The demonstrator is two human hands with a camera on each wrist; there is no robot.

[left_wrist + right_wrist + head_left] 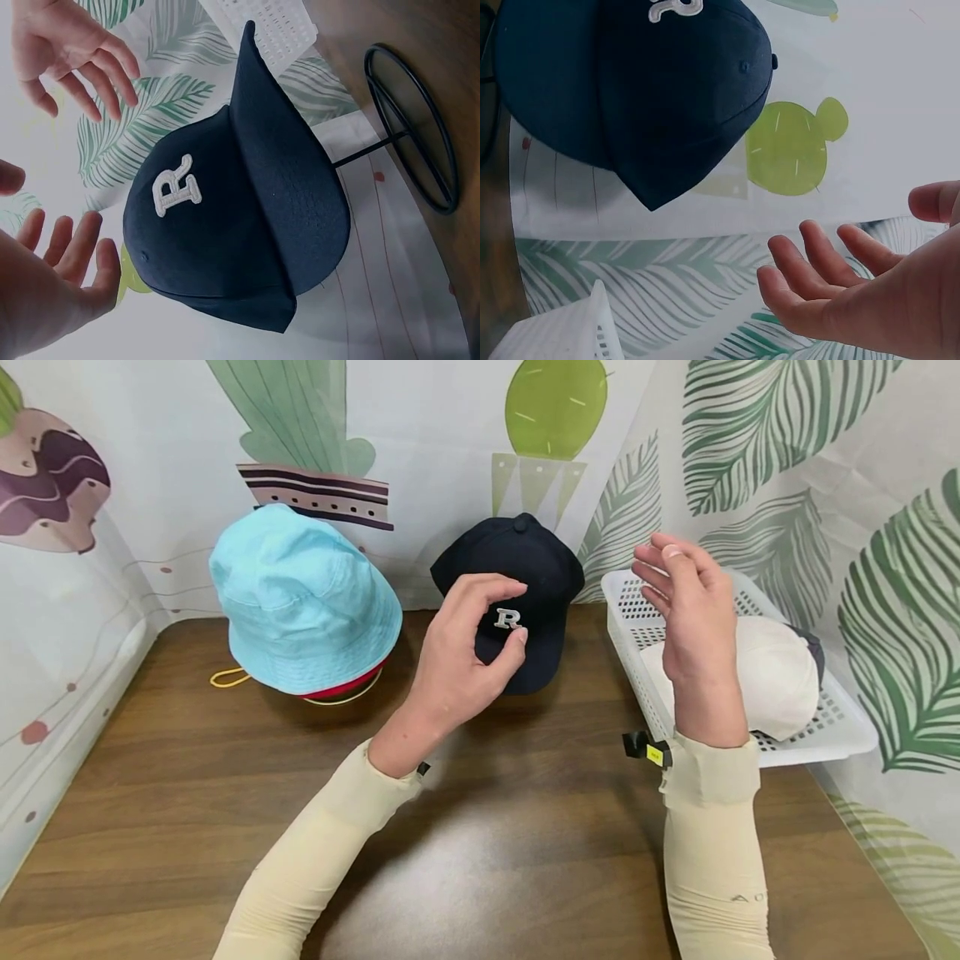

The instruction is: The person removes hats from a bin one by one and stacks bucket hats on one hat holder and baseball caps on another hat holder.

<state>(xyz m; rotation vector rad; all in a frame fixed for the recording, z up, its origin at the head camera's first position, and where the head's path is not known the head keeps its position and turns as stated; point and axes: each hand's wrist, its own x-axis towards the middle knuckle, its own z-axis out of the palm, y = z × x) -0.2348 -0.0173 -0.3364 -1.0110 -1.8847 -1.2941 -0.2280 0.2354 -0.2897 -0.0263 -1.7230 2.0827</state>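
Observation:
A navy baseball cap [517, 556] with a white letter R sits on a black wire stand [409, 131], whose ring base shows in the left wrist view. My left hand [468, 643] is raised in front of the cap, thumb and fingers bent in a loose C with nothing between them. In the left wrist view a gap separates that hand [56, 277] from the cap [202, 210]. Over the basket's left part is my right hand [693, 618], its fingers loosely extended and holding nothing. The right wrist view shows it [855, 285] apart from the cap [667, 90].
At the back left, a light blue bucket hat [300, 593] covers something red-edged, with a yellow cord loop [228, 678] beside it. A white perforated basket [832, 743] on the right holds a cream cap [776, 677] and something dark. Printed cloth [435, 427] lines the wooden table's [480, 852] back and sides.

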